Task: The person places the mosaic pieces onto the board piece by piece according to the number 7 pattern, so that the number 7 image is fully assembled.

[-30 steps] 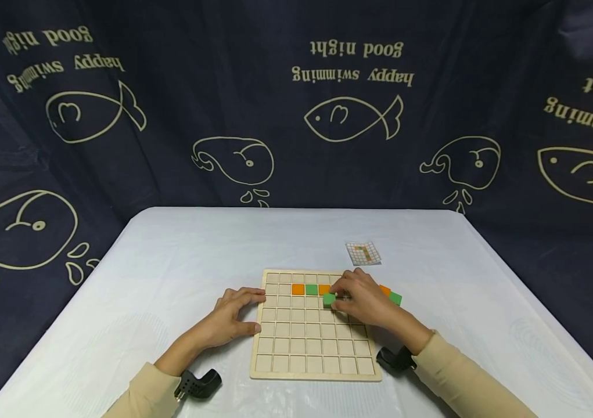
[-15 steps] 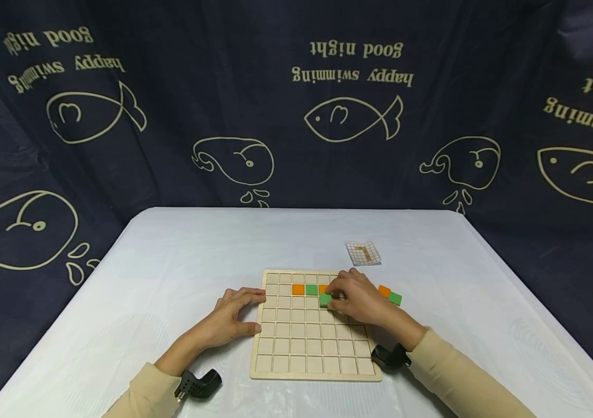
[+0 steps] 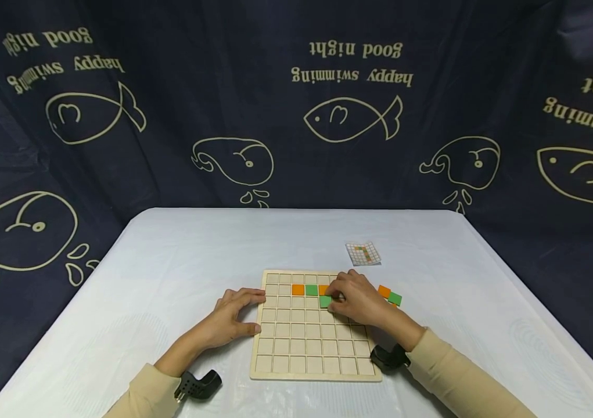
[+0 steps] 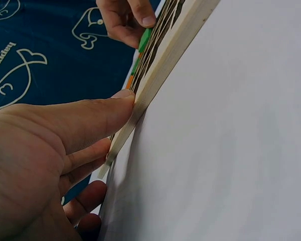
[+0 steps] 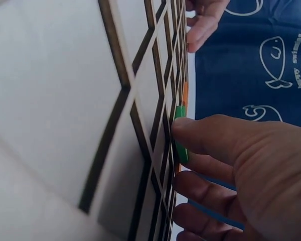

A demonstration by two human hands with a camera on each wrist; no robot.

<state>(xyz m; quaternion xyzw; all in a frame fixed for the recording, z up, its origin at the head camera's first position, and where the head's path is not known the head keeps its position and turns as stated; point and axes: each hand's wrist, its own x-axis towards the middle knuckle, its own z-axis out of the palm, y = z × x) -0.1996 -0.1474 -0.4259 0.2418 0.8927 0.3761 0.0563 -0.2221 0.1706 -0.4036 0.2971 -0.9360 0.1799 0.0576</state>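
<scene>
A square wooden grid board (image 3: 298, 331) lies on the table. In its upper rows sit an orange tile (image 3: 298, 289), a green tile (image 3: 311, 289) and another orange tile (image 3: 323, 289). Just below that last one, my right hand (image 3: 361, 299) has a green block (image 3: 324, 301) between thumb and fingers, low at the board's surface; the right wrist view shows the thumb against the block (image 5: 181, 145). My left hand (image 3: 228, 319) rests its thumb and fingertips, spread apart, along the board's left edge. The left wrist view shows its thumb touching the board's side (image 4: 155, 80).
Right of the board, partly behind my right hand, lie an orange block (image 3: 384, 292) and a green one (image 3: 394, 298). A small printed pattern card (image 3: 363, 253) is beyond the board. The white table (image 3: 197, 244) meets a dark patterned cloth behind.
My right hand has moved slightly left and lowered the green block from a raised position onto the square below the right-hand orange tile. The left hand has stayed put.
</scene>
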